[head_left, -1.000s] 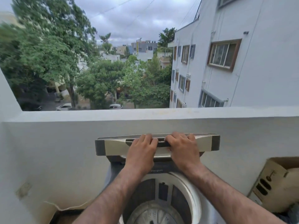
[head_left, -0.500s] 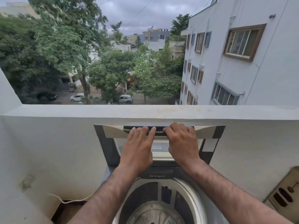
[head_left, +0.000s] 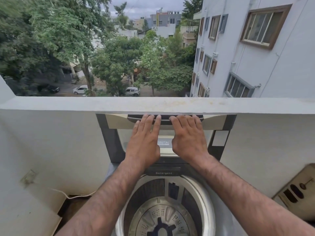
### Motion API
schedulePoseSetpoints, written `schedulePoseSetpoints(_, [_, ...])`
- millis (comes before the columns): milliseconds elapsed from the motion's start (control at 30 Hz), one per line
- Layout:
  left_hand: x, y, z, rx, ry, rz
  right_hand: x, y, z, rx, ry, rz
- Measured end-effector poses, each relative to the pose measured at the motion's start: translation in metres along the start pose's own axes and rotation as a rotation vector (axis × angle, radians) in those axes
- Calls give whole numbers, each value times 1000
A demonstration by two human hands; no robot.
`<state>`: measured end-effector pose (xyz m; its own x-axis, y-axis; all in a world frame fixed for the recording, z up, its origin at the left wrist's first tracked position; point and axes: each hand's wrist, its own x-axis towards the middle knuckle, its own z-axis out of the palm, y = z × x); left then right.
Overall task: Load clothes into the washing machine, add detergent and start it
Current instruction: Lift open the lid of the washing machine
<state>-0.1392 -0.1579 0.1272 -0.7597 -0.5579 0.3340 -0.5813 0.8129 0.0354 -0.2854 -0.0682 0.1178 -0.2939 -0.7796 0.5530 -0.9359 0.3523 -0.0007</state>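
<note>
1. Head view: the left hand (head_left: 144,142) and the right hand (head_left: 188,138) lie flat, side by side, on the raised lid (head_left: 115,122) of a top-loading washing machine (head_left: 208,210); the fingers are straight and close together, fingertips on the dark handle (head_left: 165,121) at the lid's upper edge; neither hand curls round anything.
2. The lid stands nearly upright, its top edge just under the ledge (head_left: 153,104) of the balcony wall; the step in hand appears to be opening the lid fully so the machine can be loaded.
3. Done well, the palms ease the lid back until it rests by itself, without knocking the wall; release is safe only once it cannot fall forward onto the forearms, which reach across the opening.
4. The drum (head_left: 146,189) lies open directly beneath the forearms, on the wearer's side of the hands; the part in view holds no clothes; the drawer marked "Detergent" (head_left: 163,172) sits just below the wrists, between lid and drum.
5. No clothes and no detergent container show; a cardboard box (head_left: 296,189) sits at the right edge.
</note>
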Motion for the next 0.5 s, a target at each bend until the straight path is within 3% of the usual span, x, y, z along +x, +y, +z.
schedulePoseSetpoints(500, [-47, -4, -23, 6, -65, 37, -34, -15, -40, -110, -145, 22])
